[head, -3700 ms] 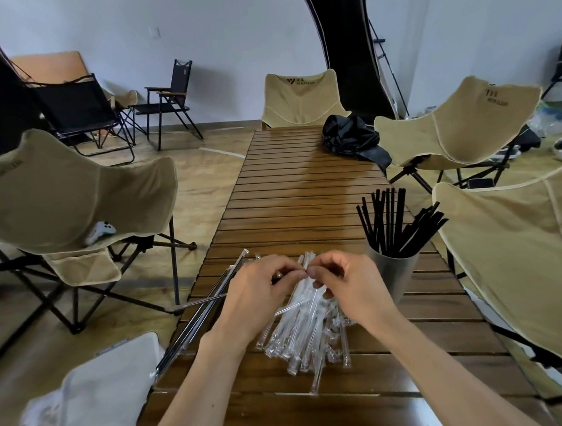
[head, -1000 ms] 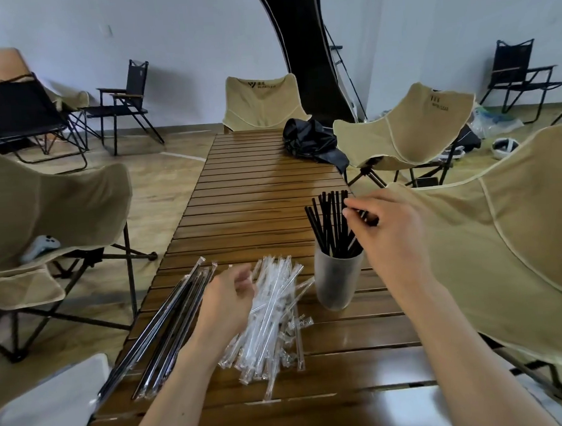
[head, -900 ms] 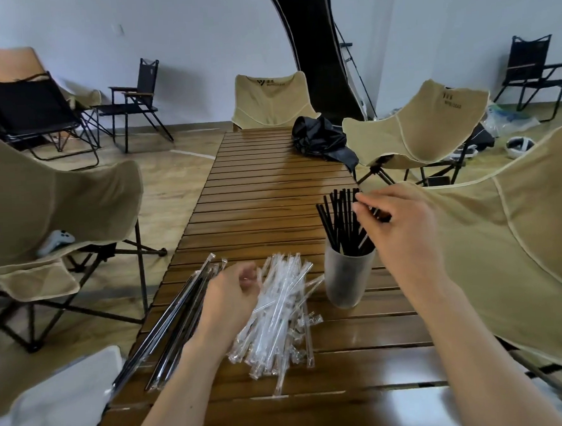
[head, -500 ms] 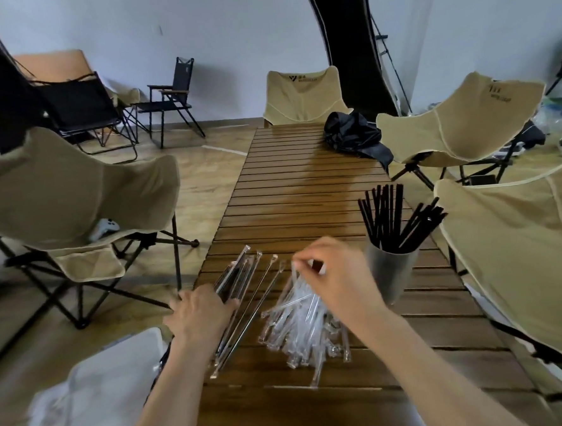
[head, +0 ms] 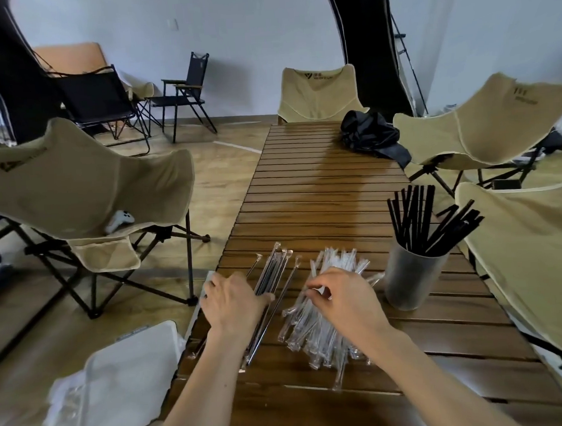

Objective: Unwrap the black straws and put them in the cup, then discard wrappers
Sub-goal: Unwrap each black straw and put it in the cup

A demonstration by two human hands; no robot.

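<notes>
A person sits at a long slatted wooden table (head: 321, 190), both bare forearms reaching forward. At the right stands a grey cup (head: 412, 279) already holding a good many unwrapped black straws (head: 431, 223), fanned out above its rim. That much of the job looks done. What remains, judging by the table: a small row of wrapped straws (head: 274, 279) still lies on the near left, and a loose pile of empty clear wrappers (head: 316, 322) sits in the middle, not yet thrown away.

The left hand (head: 234, 303) rests palm down on the wrapped straws, fingers curled over them; whether it grips 1 cannot be told. The right hand (head: 340, 296) hovers over the wrapper pile, thumb and fingertips drawn together; whether they pinch a wrapper cannot be told. The cup stands just beside the right hand, further right. A white bin (head: 125, 383) sits below the table's near left edge.
</notes>
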